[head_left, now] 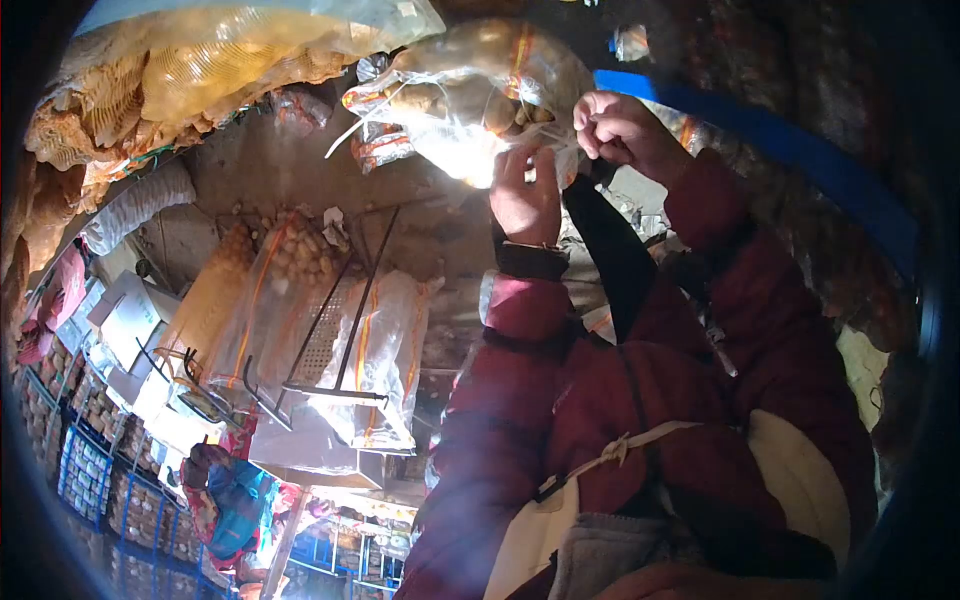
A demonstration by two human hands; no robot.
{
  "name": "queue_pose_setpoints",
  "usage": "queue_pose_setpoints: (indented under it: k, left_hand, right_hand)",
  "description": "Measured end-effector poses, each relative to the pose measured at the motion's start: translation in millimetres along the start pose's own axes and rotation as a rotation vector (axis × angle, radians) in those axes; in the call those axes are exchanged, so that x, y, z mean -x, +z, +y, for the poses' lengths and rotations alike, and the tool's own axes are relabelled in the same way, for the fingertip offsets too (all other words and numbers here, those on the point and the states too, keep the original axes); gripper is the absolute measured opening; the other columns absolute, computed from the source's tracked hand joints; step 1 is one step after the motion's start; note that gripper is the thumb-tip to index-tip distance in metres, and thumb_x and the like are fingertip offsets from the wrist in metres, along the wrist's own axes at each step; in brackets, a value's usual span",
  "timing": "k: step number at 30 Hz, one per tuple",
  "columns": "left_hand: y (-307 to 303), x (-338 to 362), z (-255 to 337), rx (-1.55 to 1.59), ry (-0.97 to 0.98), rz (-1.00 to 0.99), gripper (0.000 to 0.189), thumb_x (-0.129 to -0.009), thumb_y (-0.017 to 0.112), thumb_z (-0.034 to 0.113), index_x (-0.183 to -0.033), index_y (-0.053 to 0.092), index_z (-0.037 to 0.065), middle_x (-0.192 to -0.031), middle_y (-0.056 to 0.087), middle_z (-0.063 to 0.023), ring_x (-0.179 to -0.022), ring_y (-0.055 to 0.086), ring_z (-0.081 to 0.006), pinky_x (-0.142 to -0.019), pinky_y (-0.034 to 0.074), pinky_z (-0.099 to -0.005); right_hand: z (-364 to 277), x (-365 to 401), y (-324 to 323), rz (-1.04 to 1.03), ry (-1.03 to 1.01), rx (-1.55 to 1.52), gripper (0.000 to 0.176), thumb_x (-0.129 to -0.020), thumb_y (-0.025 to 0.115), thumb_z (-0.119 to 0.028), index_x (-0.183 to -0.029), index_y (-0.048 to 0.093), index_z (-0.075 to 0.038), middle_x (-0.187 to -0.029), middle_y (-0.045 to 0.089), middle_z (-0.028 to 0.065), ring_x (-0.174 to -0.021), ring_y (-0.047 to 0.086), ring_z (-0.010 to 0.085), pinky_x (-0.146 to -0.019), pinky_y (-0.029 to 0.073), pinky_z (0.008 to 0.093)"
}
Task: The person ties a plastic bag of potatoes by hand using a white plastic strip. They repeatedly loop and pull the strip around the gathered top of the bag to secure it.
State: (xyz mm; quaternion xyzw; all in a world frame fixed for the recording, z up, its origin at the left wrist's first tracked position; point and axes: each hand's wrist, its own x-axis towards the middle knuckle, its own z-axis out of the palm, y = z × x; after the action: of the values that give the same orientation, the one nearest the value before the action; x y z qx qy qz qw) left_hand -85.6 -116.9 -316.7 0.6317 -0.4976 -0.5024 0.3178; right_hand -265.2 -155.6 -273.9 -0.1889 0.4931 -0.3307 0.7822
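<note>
A clear plastic bag [470,75] with an orange stripe and brownish lumps inside is at the top middle. My left hand [527,195] has its fingers curled up against the bag's lower edge, gripping the plastic. Just beside the bag's right side, my right hand [625,135] is closed in a pinch; what sits between its fingertips is too small to make out. A thin white strip [365,120] sticks out from the bag's left end. Bright glare washes out part of the plastic near my left fingers.
Several filled clear bags [300,260] stand left of me by a dark metal frame [335,390]. Large yellowish sacks [190,85] fill the upper left. A blue band [760,130] curves past my right arm. Another person [230,500] is at the lower left, near blue racks [85,475].
</note>
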Motion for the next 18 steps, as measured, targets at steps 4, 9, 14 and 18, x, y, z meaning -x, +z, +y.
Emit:
queue_pose_setpoints:
  k: [4, 9, 14, 18]
  left_hand:
    - [9.7, -9.7, 18.6, 0.294, 0.022, -0.249, 0.019, -0.082, 0.060, 0.016, -0.093, 0.064, 0.000, -0.084, 0.062, -0.0119, -0.071, 0.061, -0.0201, -0.064, 0.048, -0.0280]
    - [-0.5, -9.1, 28.6, 0.212, -0.091, -0.400, 0.018, -0.086, 0.057, 0.015, -0.086, 0.064, -0.002, -0.062, 0.056, -0.0018, -0.060, 0.053, -0.0094, -0.059, 0.044, -0.0244]
    - [-4.8, -11.1, 24.0, 0.520, -0.266, -0.373, 0.018, -0.087, 0.056, 0.013, -0.092, 0.062, -0.003, -0.069, 0.059, -0.0034, -0.062, 0.055, -0.0099, -0.058, 0.044, -0.0226]
    - [-5.6, -8.8, 25.9, 0.655, -0.481, -0.344, 0.020, -0.086, 0.056, 0.012, -0.099, 0.061, -0.002, -0.071, 0.060, -0.0049, -0.063, 0.056, -0.0105, -0.057, 0.045, -0.0224]
  right_hand:
    - [-2.7, -3.0, 7.8, -0.116, 0.072, 0.033, 0.017, -0.068, 0.045, -0.004, -0.085, 0.048, -0.005, -0.064, 0.054, 0.0056, -0.039, 0.031, 0.0046, -0.037, 0.023, 0.0199]
    - [-4.9, 1.4, 8.5, 0.060, -0.033, 0.197, 0.014, -0.074, 0.046, -0.005, -0.088, 0.048, -0.006, -0.074, 0.056, 0.0035, -0.042, 0.033, 0.0035, -0.038, 0.025, 0.0203]
    - [4.8, 7.5, 6.0, 0.119, -0.063, 0.309, 0.018, -0.081, 0.053, -0.009, -0.098, 0.057, -0.003, -0.078, 0.057, 0.0001, -0.053, 0.045, 0.0043, -0.047, 0.036, 0.0203]
    - [9.4, 7.9, -1.6, 0.112, -0.022, 0.581, 0.015, -0.084, 0.057, -0.014, -0.090, 0.063, -0.002, -0.073, 0.057, -0.0008, -0.060, 0.049, 0.0043, -0.052, 0.040, 0.0209]
